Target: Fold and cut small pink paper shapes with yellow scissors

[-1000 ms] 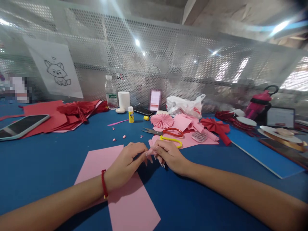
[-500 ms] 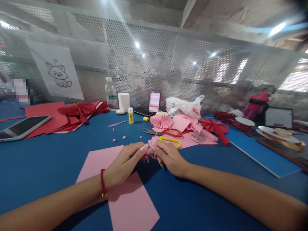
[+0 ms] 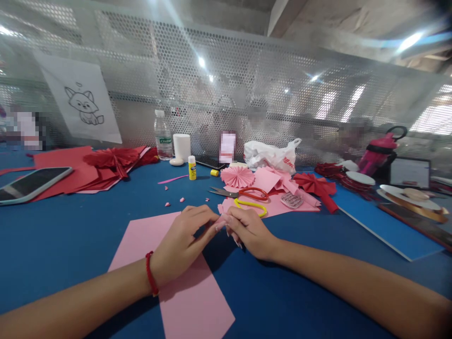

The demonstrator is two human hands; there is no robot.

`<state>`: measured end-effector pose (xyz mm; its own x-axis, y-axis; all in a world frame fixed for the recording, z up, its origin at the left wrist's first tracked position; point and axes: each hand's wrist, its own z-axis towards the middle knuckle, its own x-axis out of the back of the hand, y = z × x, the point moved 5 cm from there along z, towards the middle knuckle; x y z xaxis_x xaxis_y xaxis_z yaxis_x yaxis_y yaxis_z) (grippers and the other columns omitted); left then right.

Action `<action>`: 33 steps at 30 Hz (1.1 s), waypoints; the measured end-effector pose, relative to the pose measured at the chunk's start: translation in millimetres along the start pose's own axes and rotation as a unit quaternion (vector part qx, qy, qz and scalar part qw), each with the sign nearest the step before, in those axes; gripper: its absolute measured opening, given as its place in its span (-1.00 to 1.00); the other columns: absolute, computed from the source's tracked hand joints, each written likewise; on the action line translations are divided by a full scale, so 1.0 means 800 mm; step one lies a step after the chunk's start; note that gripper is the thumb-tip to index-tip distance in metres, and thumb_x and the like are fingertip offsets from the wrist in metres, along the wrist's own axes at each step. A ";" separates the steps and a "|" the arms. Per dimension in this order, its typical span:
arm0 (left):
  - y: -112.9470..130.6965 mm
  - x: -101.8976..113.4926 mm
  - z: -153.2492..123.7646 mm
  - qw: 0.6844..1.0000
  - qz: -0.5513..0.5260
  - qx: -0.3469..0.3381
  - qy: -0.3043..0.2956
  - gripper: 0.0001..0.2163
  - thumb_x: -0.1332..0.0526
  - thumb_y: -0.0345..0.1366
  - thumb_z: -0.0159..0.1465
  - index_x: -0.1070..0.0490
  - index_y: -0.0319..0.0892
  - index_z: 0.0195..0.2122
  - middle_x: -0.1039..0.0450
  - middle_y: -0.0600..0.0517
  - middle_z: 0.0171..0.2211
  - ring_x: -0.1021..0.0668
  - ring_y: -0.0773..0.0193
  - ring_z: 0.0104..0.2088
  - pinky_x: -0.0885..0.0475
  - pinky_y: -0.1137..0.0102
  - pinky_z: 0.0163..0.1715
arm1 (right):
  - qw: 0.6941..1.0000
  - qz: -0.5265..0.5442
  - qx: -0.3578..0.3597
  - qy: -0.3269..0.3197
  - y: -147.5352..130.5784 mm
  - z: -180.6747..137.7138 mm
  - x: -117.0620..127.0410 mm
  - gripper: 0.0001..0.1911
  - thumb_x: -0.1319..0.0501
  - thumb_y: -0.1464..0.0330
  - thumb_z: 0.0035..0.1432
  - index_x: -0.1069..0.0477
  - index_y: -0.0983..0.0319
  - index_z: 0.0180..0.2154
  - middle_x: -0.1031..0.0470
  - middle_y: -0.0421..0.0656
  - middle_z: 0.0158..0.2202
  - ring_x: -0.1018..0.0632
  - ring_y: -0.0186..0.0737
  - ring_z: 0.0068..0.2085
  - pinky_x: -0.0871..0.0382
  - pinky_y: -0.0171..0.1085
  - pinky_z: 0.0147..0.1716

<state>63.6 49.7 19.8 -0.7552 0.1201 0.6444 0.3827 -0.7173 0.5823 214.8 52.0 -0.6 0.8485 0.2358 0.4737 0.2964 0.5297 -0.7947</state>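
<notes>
My left hand, with a red cord at the wrist, and my right hand meet fingertip to fingertip over the blue table. Both pinch a small pink piece of paper between them; most of it is hidden by the fingers. A large pink sheet lies flat under my left hand and wrist. Just beyond the fingers lie scissors with red and yellow handles on more pink paper.
A pink paper fan, red paper fans and red sheets lie around. A phone sits far left. Glue stick, water bottle, white plastic bag and a perforated metal screen stand behind.
My hands have stayed together at the same spot; the left fingers have curled a little more over the small pink piece. The view shifted slightly.
</notes>
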 end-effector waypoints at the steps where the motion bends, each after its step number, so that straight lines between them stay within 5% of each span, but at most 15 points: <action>1: 0.000 0.001 0.000 1.000 -0.005 0.003 0.001 -0.78 -0.13 -0.25 0.42 -0.53 -0.12 -0.31 -0.54 0.07 -0.36 -0.47 0.22 -0.33 -0.27 0.34 -0.23 | 1.000 -0.001 0.001 -0.001 0.000 0.000 -0.001 -0.45 0.06 -0.07 0.43 -0.26 0.16 -0.44 -0.26 -0.32 -0.65 -0.35 -0.35 -0.63 -0.25 -0.34 -0.53; 6: -0.010 0.007 0.002 0.998 -0.044 0.037 0.008 -0.71 -0.15 -0.18 0.40 -0.53 -0.12 -0.42 -0.55 0.08 -0.43 -0.53 0.25 -0.39 -0.37 0.40 -0.29 | 0.998 -0.044 0.003 0.038 0.003 0.004 0.009 -0.52 0.00 0.01 0.43 -0.33 0.18 -0.41 -0.43 -0.23 -0.52 -0.49 -0.27 -0.46 -0.37 -0.28 -0.35; 9: -0.018 0.012 0.005 0.995 -0.064 0.069 0.035 -0.68 -0.17 -0.15 0.38 -0.51 -0.14 -0.48 -0.55 0.06 -0.46 -0.54 0.24 -0.41 -0.41 0.42 -0.33 | 0.985 -0.105 -0.026 0.131 0.013 0.017 0.052 -0.68 -0.01 0.12 0.45 -0.37 0.20 -0.19 -0.52 -0.09 -0.17 -0.54 -0.15 -0.12 -0.40 -0.18 -0.07; 11: -0.022 0.014 0.007 0.992 -0.079 0.085 0.051 -0.67 -0.18 -0.14 0.36 -0.51 -0.14 -0.50 -0.56 0.05 -0.48 -0.54 0.24 -0.42 -0.44 0.42 -0.36 | 0.973 -0.157 -0.062 0.155 0.024 0.028 0.085 -0.71 -0.21 0.22 0.35 -0.34 0.24 0.00 -0.43 0.01 0.07 -0.45 -0.05 0.11 -0.33 -0.07 0.12; 13: -0.025 0.015 0.008 0.989 -0.096 0.093 0.063 -0.69 -0.19 -0.15 0.35 -0.52 -0.15 -0.50 -0.57 0.04 -0.49 -0.55 0.23 -0.43 -0.46 0.42 -0.36 | 0.965 -0.204 -0.106 0.123 0.037 0.037 0.109 -0.56 -0.37 0.26 0.22 -0.36 0.29 0.06 -0.40 0.03 0.13 -0.42 0.04 0.17 -0.32 0.04 0.16; 20: -0.025 0.023 0.004 0.982 -0.137 0.075 0.108 -0.72 -0.19 -0.17 0.35 -0.54 -0.16 -0.45 -0.54 0.05 -0.49 -0.53 0.24 -0.42 -0.44 0.39 -0.32 | 0.937 -0.258 -0.229 -0.049 0.062 0.030 0.113 -0.73 -0.23 0.25 0.40 -0.46 0.24 0.04 -0.52 -0.06 0.03 -0.59 -0.14 -0.09 -0.56 -0.10 -0.10; 23: -0.019 0.024 0.001 0.980 -0.155 0.060 0.106 -0.72 -0.19 -0.20 0.36 -0.52 -0.15 -0.47 -0.52 0.07 -0.49 -0.51 0.26 -0.41 -0.42 0.41 -0.33 | 0.944 -0.241 -0.219 -0.051 0.044 0.015 0.106 -0.78 -0.28 0.22 0.35 -0.49 0.27 -0.14 -0.54 -0.10 -0.12 -0.57 -0.19 -0.18 -0.54 -0.15 -0.16; 26: -0.014 0.024 -0.002 0.978 -0.169 0.048 0.110 -0.72 -0.19 -0.22 0.38 -0.52 -0.14 -0.47 -0.52 0.08 -0.48 -0.50 0.28 -0.40 -0.41 0.43 -0.31 | 0.963 -0.186 -0.195 -0.025 0.013 -0.007 0.105 -0.59 -0.42 0.07 0.10 -0.41 0.25 -0.32 -0.49 -0.12 -0.30 -0.55 -0.12 -0.25 -0.50 -0.14 -0.22; 30: -0.005 0.022 -0.006 0.977 -0.179 0.030 0.109 -0.74 -0.20 -0.25 0.39 -0.53 -0.12 -0.44 -0.51 0.09 -0.47 -0.49 0.29 -0.41 -0.40 0.43 -0.32 | 0.985 -0.053 -0.156 -0.042 -0.030 -0.044 0.096 -0.30 -0.32 -0.27 -0.05 -0.40 0.17 -0.16 -0.50 -0.05 -0.16 -0.58 -0.03 -0.13 -0.51 -0.10 -0.14; 33: 0.006 0.023 -0.009 0.978 -0.178 0.018 0.106 -0.77 -0.21 -0.28 0.38 -0.54 -0.09 -0.43 -0.51 0.10 -0.47 -0.50 0.30 -0.42 -0.40 0.44 -0.35 | 0.986 0.066 -0.122 -0.097 -0.055 -0.068 0.080 -0.25 -0.22 -0.35 -0.02 -0.42 0.11 -0.09 -0.47 0.00 -0.02 -0.54 0.01 0.02 -0.44 -0.08 0.01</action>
<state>47.9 43.6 31.3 -0.9363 0.2094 0.2820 0.0911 -0.6305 0.7708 280.1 -0.3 44.1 0.7938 0.4536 0.4051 0.3060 0.2778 -0.9106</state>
